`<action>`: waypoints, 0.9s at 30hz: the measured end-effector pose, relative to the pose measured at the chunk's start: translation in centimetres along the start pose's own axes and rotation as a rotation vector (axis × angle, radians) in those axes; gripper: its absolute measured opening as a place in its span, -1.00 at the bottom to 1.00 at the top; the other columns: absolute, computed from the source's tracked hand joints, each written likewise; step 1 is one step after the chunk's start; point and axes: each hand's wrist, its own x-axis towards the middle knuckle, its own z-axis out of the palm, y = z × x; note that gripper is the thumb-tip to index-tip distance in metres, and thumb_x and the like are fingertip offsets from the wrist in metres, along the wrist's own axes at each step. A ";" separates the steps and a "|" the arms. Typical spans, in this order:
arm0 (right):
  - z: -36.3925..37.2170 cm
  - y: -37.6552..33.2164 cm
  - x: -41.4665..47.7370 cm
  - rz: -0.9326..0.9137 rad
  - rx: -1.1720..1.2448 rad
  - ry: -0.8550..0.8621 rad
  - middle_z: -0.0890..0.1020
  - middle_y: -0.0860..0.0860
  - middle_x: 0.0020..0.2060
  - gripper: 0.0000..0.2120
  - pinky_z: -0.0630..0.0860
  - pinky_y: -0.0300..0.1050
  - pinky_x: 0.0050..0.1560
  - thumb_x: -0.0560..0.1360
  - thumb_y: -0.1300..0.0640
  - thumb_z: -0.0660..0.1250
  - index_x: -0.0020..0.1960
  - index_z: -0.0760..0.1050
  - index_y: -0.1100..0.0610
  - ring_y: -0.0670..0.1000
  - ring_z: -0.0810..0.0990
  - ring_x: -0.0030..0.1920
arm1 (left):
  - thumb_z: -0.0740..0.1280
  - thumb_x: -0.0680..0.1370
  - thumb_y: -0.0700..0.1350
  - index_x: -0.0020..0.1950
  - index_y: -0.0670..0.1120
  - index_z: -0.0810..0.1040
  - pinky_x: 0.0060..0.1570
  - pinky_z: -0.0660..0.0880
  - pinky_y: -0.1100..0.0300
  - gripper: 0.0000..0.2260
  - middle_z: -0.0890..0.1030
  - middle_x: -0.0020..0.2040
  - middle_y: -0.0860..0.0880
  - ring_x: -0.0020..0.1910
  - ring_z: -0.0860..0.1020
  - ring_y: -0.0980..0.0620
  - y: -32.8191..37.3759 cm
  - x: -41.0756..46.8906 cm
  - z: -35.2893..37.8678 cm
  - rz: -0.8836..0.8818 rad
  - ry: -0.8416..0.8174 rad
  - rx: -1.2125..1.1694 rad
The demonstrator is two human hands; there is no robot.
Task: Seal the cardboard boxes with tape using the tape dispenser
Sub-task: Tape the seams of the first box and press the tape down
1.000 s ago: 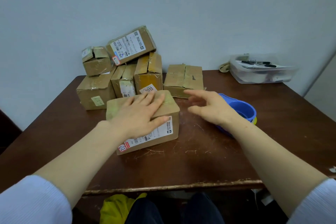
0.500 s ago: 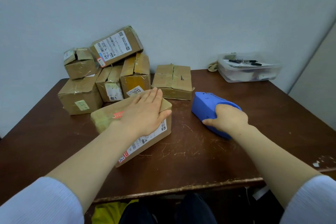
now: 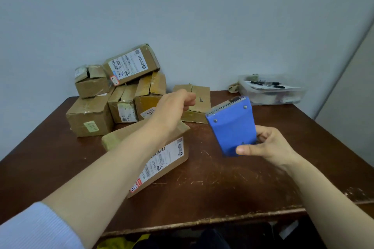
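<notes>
A flat cardboard box [image 3: 162, 157] with a white shipping label lies near the middle of the brown table [image 3: 222, 184]. My left hand [image 3: 176, 105] hovers above its far end, lifted off it, fingers curled in with nothing visibly held. My right hand [image 3: 269, 145] grips the blue tape dispenser [image 3: 232, 127] in the air to the right of the box, with its serrated blade pointing up and away. Behind my left hand sits another box [image 3: 200, 99] with its flaps slightly open.
A pile of several taped cardboard boxes [image 3: 119, 95] stands at the back left against the wall. A clear plastic container [image 3: 271, 93] with pens on it sits at the back right. The table's worn front edge [image 3: 202, 222] is close to my body.
My right hand has lifted the tape dispenser off the table and tilted it blade-up. My left hand has risen off the box top and curled its fingers.
</notes>
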 end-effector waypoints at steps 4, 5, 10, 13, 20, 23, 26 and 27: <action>0.3 -0.3 -0.4 -0.043 -0.029 -0.073 0.72 -0.01 -0.23 -0.70 0.55 -0.32 -0.21 0.05 0.23 0.53 -0.24 0.71 0.01 -0.10 0.68 -0.20 | 0.02 0.60 -0.13 0.05 -0.04 0.63 0.19 0.45 0.12 -0.64 0.64 0.05 0.03 0.10 0.54 0.07 0.3 -0.5 0.2 0.043 -0.057 0.011; 0.4 -0.3 -0.4 -0.058 -0.036 -0.086 0.72 0.00 -0.23 -0.70 0.55 -0.31 -0.19 0.06 0.25 0.54 -0.24 0.71 -0.01 -0.10 0.68 -0.20 | 0.02 0.60 -0.14 0.02 -0.03 0.63 0.18 0.46 0.12 -0.63 0.65 0.04 0.03 0.09 0.55 0.07 0.4 -0.6 0.2 0.048 -0.071 0.012; 0.6 -0.6 -0.4 -0.103 -0.077 -0.106 0.72 -0.01 -0.20 -0.68 0.56 -0.30 -0.15 0.13 0.32 0.51 -0.21 0.71 -0.02 -0.09 0.68 -0.16 | 0.14 0.54 -0.09 -0.10 0.03 0.68 0.12 0.48 0.12 -0.70 0.69 -0.05 0.06 0.04 0.59 0.09 0.7 -1.4 0.1 0.166 -0.137 0.014; 0.5 -0.7 -0.3 -0.104 -0.094 -0.104 0.72 -0.01 -0.21 -0.72 0.55 -0.32 -0.13 0.13 0.31 0.52 -0.21 0.70 0.03 -0.11 0.68 -0.15 | 0.18 0.41 -0.03 -0.20 0.05 0.71 0.07 0.47 0.04 -0.72 0.70 -0.14 0.05 0.00 0.58 0.06 0.9 -1.6 -0.3 0.243 -0.106 -0.032; 0.8 -0.8 -0.1 -0.090 -0.102 -0.112 0.72 0.03 -0.16 -0.72 0.56 -0.28 -0.12 0.13 0.23 0.55 -0.19 0.71 -0.01 -0.06 0.68 -0.11 | 0.22 0.51 -0.15 -0.20 0.01 0.71 0.01 0.47 0.16 -0.73 0.70 -0.14 0.05 -0.06 0.60 0.14 0.6 -1.7 -0.7 0.258 -0.202 -0.010; 1.0 -0.9 -0.1 -0.082 -0.088 -0.110 0.72 0.04 -0.16 -0.71 0.57 -0.26 -0.13 0.13 0.26 0.53 -0.19 0.71 0.00 -0.04 0.68 -0.13 | 0.21 0.53 -0.09 -0.14 -0.03 0.71 -0.02 0.47 0.18 -0.73 0.70 -0.10 0.02 -0.07 0.61 0.13 0.6 -1.6 -0.8 0.221 -0.229 -0.019; 1.1 -1.1 0.0 -0.065 -0.066 -0.112 0.72 0.03 -0.17 -0.71 0.57 -0.27 -0.17 0.14 0.29 0.51 -0.18 0.71 0.04 -0.04 0.68 -0.15 | 0.23 0.46 0.09 -0.15 -0.01 0.71 -0.04 0.40 0.20 -0.70 0.70 -0.07 0.03 -0.10 0.58 0.14 0.9 -1.3 -1.0 0.142 -0.251 -0.030; 1.1 -1.2 0.0 -0.057 -0.063 -0.112 0.72 0.03 -0.17 -0.71 0.57 -0.27 -0.18 0.14 0.30 0.52 -0.17 0.70 0.06 -0.05 0.68 -0.15 | 0.27 0.43 0.11 -0.15 -0.02 0.72 -0.04 0.40 0.20 -0.71 0.70 -0.08 0.04 -0.11 0.57 0.14 1.0 -1.1 -1.1 0.116 -0.249 -0.033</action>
